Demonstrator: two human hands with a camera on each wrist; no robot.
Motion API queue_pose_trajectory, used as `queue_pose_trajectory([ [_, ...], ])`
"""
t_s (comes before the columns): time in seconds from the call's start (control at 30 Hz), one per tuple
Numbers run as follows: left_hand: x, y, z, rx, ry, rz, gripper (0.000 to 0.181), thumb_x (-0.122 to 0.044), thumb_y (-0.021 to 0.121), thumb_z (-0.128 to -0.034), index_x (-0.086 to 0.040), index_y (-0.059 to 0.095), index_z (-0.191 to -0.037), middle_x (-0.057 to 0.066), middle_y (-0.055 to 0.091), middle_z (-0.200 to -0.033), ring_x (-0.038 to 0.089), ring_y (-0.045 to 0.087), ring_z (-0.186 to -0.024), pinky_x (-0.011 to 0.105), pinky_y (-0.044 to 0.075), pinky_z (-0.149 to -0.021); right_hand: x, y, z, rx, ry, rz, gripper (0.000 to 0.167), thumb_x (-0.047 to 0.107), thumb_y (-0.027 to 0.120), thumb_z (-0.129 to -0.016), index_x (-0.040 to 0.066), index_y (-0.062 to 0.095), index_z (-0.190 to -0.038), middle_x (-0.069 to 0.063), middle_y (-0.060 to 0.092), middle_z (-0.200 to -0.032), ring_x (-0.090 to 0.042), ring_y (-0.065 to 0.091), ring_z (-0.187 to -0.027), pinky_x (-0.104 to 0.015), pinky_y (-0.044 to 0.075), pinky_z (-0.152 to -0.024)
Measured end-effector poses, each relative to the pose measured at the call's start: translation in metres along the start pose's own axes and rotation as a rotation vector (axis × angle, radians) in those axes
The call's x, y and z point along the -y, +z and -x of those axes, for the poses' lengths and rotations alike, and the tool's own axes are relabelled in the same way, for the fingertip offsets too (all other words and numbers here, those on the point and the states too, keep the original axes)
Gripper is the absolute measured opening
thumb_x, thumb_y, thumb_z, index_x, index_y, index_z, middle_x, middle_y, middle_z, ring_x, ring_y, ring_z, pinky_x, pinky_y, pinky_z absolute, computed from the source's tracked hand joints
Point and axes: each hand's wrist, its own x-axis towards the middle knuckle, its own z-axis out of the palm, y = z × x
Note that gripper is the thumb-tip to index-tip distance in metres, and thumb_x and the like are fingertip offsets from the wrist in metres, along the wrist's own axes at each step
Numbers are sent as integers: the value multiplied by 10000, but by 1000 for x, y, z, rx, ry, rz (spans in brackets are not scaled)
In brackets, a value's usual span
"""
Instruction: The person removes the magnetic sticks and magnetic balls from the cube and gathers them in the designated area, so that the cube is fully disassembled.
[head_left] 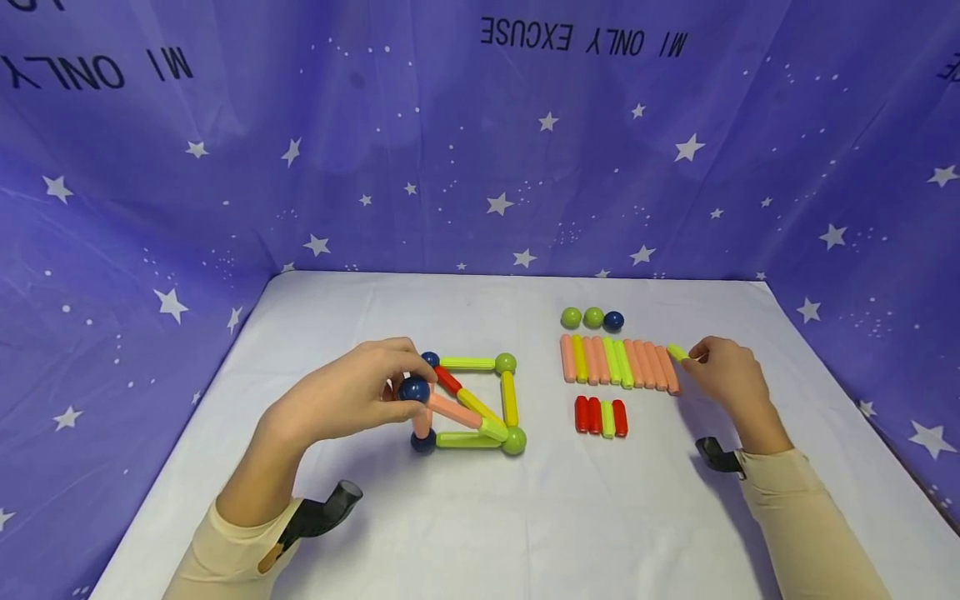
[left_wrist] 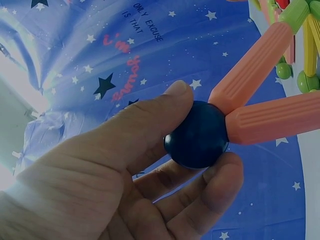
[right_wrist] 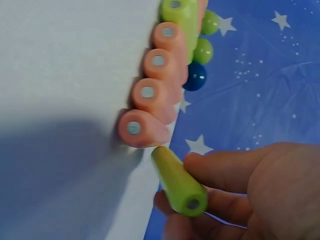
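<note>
Because the left hand (head_left: 363,390) pinches a glossy dark-blue ball (head_left: 413,391), jolting may drop its salmon-pink rods (head_left: 454,409) onto the multicoloured frame (head_left: 510,399), and the multicoloured rod row (head_left: 640,364) may shift if the adjacent right hand (head_left: 729,375), pinching a lime-green rod (head_left: 677,352), slips.

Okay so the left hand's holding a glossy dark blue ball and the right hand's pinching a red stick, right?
Not quite: the stick in the right hand is light green, not red, as the right wrist view shows. The left hand does hold the glossy dark blue ball.
</note>
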Motion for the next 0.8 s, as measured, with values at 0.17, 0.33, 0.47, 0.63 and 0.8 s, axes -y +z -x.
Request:
queue_pose_trajectory([
  [0.17,0,0,1,0,3,4,275,-307,777,-842,-185,708,-1078,-91,557,-940,102,544,-708,255,479,-607,-4,5,-4,125,16,5,307,212,617,-884,-63,610,-1020,-202,629,-910,-311,583,-753,-386,458,-579],
  [0.33,-1,0,2,5,-8,4,267,-297,777,-844,-190,712,-1080,-103,558,-951,92,553,-718,252,486,-615,-2,8,-5,133,16,18,308,219,584,-899,-65,605,-1017,-176,616,-865,-284,557,-715,-366,439,-554],
  [0.47,-1,0,1,5,-1,1,261,-284,787,-834,-194,712,-1067,-102,560,-939,95,552,-715,253,486,-619,12,5,0,80,8,23,353,231,573,-890,-72,603,-1068,-204,624,-928,-312,571,-744,-393,448,-571],
  [0.63,0,-1,1,3,-3,-5,250,-241,791,-833,-191,707,-1063,-103,560,-941,106,545,-717,255,484,-632,45,4,11,-7,-102,-11,303,205,581,-890,-52,625,-1045,-180,633,-917,-317,574,-758,-431,466,-626],
  [0.8,1,0,1,9,2,21,243,-207,783,-839,-178,706,-1067,-87,565,-939,119,557,-738,263,495,-651,82,10,23,-57,-234,-16,223,170,613,-882,-25,649,-984,-165,653,-895,-312,590,-759,-467,494,-671],
])
